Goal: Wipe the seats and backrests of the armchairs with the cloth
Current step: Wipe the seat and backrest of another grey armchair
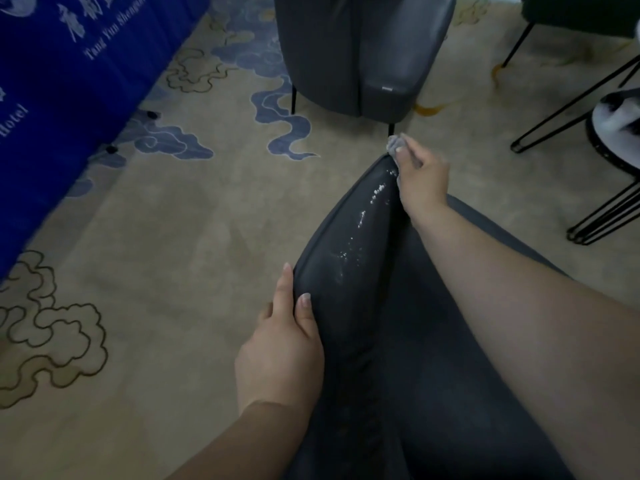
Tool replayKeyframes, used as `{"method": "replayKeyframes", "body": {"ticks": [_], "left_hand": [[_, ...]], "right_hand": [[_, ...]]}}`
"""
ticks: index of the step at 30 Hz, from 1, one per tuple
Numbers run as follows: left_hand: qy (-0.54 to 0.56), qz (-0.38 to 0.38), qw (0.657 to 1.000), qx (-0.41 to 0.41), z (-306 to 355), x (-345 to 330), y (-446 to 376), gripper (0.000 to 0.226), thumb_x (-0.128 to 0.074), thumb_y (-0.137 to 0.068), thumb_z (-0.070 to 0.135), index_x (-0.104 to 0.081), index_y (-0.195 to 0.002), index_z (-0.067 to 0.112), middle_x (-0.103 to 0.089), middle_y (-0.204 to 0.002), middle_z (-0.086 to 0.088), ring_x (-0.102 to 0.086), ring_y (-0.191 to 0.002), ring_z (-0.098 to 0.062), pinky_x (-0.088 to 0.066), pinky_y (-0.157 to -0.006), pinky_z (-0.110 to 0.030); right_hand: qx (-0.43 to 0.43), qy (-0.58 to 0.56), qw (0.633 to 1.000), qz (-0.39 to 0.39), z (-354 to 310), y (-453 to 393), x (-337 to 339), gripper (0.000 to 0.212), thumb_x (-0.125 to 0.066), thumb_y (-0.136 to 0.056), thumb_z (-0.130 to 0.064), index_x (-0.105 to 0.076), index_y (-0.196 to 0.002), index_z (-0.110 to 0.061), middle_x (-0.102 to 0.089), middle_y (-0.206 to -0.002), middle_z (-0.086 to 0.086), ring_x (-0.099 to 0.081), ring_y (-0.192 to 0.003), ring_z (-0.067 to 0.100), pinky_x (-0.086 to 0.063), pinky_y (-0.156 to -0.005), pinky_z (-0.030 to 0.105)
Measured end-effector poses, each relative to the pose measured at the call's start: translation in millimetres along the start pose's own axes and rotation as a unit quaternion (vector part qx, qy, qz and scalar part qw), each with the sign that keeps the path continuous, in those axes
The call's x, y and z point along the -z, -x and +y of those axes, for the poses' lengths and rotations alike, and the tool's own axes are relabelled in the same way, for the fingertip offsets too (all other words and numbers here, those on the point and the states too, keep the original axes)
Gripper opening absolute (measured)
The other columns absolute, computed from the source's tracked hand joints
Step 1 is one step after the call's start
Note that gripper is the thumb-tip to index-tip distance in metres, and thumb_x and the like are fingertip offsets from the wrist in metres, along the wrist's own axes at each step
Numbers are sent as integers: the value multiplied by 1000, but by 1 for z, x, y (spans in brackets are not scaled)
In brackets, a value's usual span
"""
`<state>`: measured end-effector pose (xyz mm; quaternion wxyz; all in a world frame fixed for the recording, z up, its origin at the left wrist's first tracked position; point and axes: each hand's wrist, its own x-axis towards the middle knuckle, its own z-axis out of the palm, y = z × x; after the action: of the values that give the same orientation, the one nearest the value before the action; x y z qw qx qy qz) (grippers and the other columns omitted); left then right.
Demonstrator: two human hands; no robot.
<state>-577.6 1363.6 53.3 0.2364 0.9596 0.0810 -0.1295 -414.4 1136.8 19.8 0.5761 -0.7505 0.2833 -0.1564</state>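
Both hands matter: your left hand [280,344] grips the backrest [349,271] edge (steadying it), your right hand [420,181] pinches the cloth [394,143]—drag through those droplets [360,216].

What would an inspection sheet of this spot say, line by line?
Surface: near armchair, dark leather, white wet specks along its backrest edge.
Job's things: grey cloth, bunched at the backrest's far tip; second armchair beyond.
Clutter: nothing seen.
Hands: left hand grips the backrest edge, thumb on top; right hand holds the cloth.
Cables: nothing seen.
Surroundings: beige carpet with blue cloud pattern; blue printed drape at left; black wire legs at right.
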Motion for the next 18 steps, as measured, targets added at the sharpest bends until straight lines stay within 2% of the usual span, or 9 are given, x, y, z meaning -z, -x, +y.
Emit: {"method": "replayKeyframes", "body": {"ticks": [2, 4, 7, 9, 13, 14, 16, 18], "left_hand": [[-1, 0, 1000, 1, -1, -1, -1, 50, -11, -92, 56, -5, -142, 57, -55, -130, 8, -61, -92, -27, -35, -67, -31], [0, -3, 1000, 3, -1, -2, 0, 49, -11, -93, 56, -6, -142, 57, -55, -131, 7, -61, -93, -28, -36, -67, -32], [-1, -4, 1000, 3, -1, -2, -1, 51, -9, -91, 56, -6, -142, 56, -54, -133, 6, -61, -97, -29, -36, -68, -32], [-4, -3, 1000, 5, -1, -2, -2, 52, -9, -90, 57, -6, -142, 56, -55, -131, 4, -61, -96, -29, -35, -67, -31], [-5, 2, 1000, 10, -1, -3, -3, 51, -11, -92, 56, -8, -143, 56, -57, -126, 4, -61, -93, -26, -34, -66, -30], [-4, 2, 1000, 10, -2, -3, -2, 50, -12, -92, 55, -8, -143, 56, -57, -127, 4, -61, -93, -26, -34, -66, -30], [-2, 3, 1000, 10, -1, -3, -2, 51, -13, -92, 55, -10, -143, 55, -57, -127, 2, -61, -95, -28, -34, -67, -30], [-3, 3, 1000, 4, -1, -3, -3, 52, -12, -91, 55, -11, -143, 54, -56, -130, 2, -61, -98, -30, -35, -68, -31]], "right_hand": [[29, 54, 998, -15, 3, 6, -4, 31, -54, -96, -30, -61, -125, -28, -47, -122, 3, -55, -101, 5, -38, -98, 10], [106, 87, 989, -50, 12, 35, -2, 30, -56, -94, -27, -61, -123, -33, -40, -105, -1, -50, -90, 5, -35, -88, 3], [223, 115, 962, -105, 25, 76, 6, 39, -60, -91, -21, -55, -126, -36, -33, -94, -5, -44, -85, 8, -33, -89, 5], [235, 143, 956, -98, 23, 65, 4, 38, -61, -90, -21, -57, -127, -33, -34, -94, -3, -45, -88, 14, -34, -92, 9], [169, 149, 973, -56, 7, 29, -8, 33, -57, -93, -28, -60, -126, -33, -33, -96, -4, -46, -93, 14, -32, -89, 5], [173, 157, 971, -54, 6, 33, -8, 33, -57, -93, -28, -60, -126, -32, -33, -96, -3, -46, -93, 15, -34, -91, 9], [233, 172, 954, -77, 12, 60, -5, 34, -58, -92, -26, -60, -126, -30, -34, -95, -2, -46, -89, 19, -41, -92, 22], [279, 148, 940, -126, 19, 96, 3, 37, -58, -89, -28, -58, -127, -30, -34, -93, -2, -46, -86, 18, -43, -88, 25]]}}
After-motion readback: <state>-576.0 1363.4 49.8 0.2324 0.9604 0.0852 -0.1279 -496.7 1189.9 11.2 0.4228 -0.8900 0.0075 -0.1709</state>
